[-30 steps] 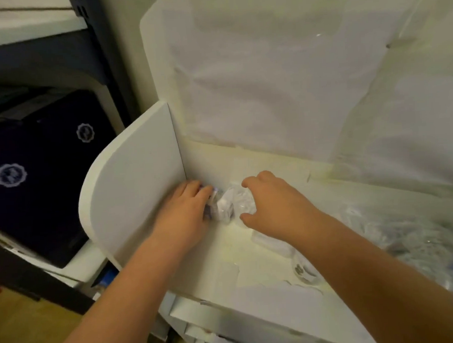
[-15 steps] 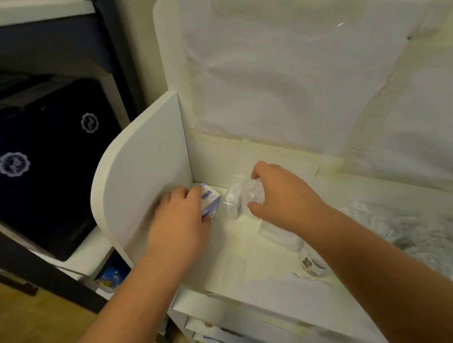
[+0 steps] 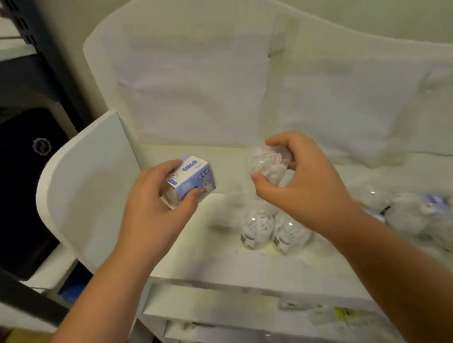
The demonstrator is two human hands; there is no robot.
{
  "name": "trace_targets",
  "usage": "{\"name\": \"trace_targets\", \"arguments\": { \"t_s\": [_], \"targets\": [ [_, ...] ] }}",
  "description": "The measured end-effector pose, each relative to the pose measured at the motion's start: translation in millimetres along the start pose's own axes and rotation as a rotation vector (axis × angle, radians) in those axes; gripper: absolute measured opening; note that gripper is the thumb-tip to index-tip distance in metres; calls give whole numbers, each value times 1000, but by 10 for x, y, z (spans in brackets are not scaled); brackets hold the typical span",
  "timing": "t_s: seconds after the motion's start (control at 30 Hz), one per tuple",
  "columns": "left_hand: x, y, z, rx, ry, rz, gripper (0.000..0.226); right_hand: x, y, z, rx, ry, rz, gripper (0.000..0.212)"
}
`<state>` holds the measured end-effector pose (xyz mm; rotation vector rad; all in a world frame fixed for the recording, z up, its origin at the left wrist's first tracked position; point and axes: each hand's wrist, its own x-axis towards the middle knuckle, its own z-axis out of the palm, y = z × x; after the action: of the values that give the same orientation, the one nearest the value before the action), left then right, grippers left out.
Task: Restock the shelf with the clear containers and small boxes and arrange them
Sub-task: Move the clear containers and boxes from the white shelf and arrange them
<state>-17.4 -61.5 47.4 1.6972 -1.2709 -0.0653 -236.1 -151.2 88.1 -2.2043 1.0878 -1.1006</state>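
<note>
My left hand (image 3: 154,214) grips a small white-and-blue box (image 3: 191,181), lifted above the left end of the white shelf (image 3: 225,265). My right hand (image 3: 299,188) holds a clear container (image 3: 269,163) filled with white pieces, raised above the shelf's middle. Two more clear containers (image 3: 257,227) (image 3: 289,233) stand side by side on the shelf, just below my right hand. The view is motion-blurred.
A heap of clear containers and packets (image 3: 419,213) lies at the shelf's right. A curved white side panel (image 3: 89,183) closes the left end, a paper-covered back panel (image 3: 203,94) stands behind. A dark unit (image 3: 18,182) sits to the left. Lower shelves (image 3: 254,322) hold papers.
Both hands have lifted off the shelf's back left corner, the left carrying the small box and the right a clear container. Two containers are now uncovered on the shelf.
</note>
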Motion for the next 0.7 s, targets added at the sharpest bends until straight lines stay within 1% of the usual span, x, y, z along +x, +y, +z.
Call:
{"name": "trace_targets", "arguments": {
  "t_s": [0.17,0.3,0.5,0.7],
  "targets": [
    [-423,667,334,-134,-80,79,45,-726,189,-843,13,116,32,48],
    [-918,1314,630,-214,-142,144,45,-1462,336,-1598,-25,188,106,50],
    [-1638,2317,1154,-260,-197,283,47,-2565,536,-2734,-107,293,179,53],
    [-2225,3261,1677,-350,-338,377,46,-3386,758,-3659,-205,419,263,55]
  ]
}}
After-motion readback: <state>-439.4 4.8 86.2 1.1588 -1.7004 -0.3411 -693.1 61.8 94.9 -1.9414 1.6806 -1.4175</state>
